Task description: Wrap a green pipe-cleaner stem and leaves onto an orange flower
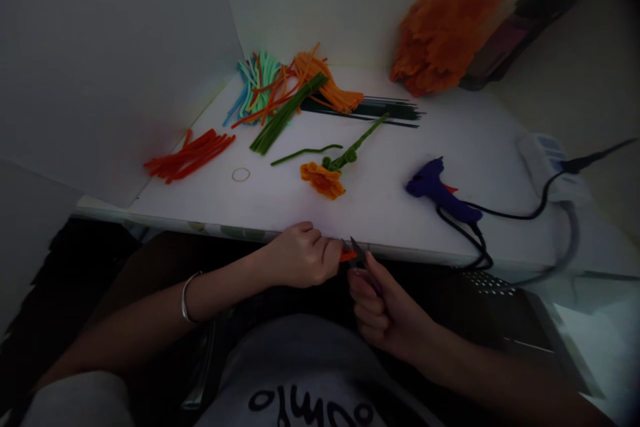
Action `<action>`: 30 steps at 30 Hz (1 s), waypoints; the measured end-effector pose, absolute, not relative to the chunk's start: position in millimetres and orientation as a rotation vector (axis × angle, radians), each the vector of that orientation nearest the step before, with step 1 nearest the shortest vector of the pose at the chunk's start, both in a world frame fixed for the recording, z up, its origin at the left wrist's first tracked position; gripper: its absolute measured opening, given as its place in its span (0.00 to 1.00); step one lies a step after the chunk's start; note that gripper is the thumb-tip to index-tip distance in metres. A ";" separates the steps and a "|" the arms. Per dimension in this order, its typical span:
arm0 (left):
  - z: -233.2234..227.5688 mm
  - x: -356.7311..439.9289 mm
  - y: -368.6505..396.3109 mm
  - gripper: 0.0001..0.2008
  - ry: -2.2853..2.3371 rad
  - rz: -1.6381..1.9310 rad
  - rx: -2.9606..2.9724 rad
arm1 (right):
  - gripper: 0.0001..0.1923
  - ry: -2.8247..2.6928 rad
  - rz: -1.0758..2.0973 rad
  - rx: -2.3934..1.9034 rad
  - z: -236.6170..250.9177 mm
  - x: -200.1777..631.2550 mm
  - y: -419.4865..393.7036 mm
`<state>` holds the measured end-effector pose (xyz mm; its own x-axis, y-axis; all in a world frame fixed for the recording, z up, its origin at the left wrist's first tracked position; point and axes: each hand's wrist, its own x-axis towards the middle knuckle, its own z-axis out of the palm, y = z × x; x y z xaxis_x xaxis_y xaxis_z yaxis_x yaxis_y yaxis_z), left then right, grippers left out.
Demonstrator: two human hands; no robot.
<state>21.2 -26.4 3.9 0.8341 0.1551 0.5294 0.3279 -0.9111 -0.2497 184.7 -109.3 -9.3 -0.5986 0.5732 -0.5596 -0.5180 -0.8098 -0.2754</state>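
Clenched around a short orange pipe cleaner piece [348, 256], the left hand [303, 257] leaves only its tip poking out past the knuckles. That tip is fuzzy, bright orange and very short; its long axis runs roughly level, pointing rightward toward the other hand. It sits just below the near edge of the white desk [260, 203], over the person's lap. The right hand [383, 310] has its grip wrapped around small scissors [356, 248], whose 2 dark blades stand parted and angled upward, touching or just beside the orange tip; which cannot be told in the dim light.

On the desk, well apart from the hands, lie an orange pipe-cleaner flower [324, 179] with a green stem, a purple glue gun [440, 193] and a red bundle of pipe cleaners [190, 155].
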 end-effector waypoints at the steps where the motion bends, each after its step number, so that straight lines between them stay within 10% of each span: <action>1: 5.2 20.1 -24.8 0.11 -0.315 -0.713 -2.684 | 0.30 -0.119 2.372 -0.884 -9.3 184.7 -110.6; 30: 9.3 1.5 -9.5 0.14 -0.057 -0.854 -2.778 | 0.31 -0.326 2.196 -1.155 -2.1 203.4 -130.7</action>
<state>1.5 -9.5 9.3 0.8290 -0.0313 0.5583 0.1055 -0.9718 -0.2111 203.4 -130.7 -2.1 -0.4186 0.6320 -0.6522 -0.4154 -0.7719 -0.4813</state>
